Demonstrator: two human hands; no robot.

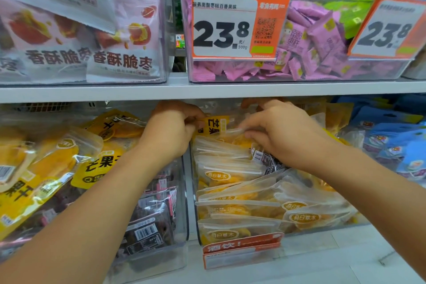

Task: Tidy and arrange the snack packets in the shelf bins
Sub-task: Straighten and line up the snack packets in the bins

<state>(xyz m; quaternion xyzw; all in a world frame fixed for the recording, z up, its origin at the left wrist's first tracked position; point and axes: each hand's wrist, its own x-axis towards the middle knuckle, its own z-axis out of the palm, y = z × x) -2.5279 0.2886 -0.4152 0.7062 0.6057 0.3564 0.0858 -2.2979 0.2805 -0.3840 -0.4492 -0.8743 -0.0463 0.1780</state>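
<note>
Straightening back row of mango packets in clear bin. Left hand pinches yellow-labelled packet at its edge; right hand fingers curled onto packet tops just beside. Next, likely: seat held packet upright behind front stack, label forward.

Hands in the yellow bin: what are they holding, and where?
Both hold one yellow mango packet at the back of the bin. The left hand pinches its top left edge; the right hand has its grip on the right side.
</note>
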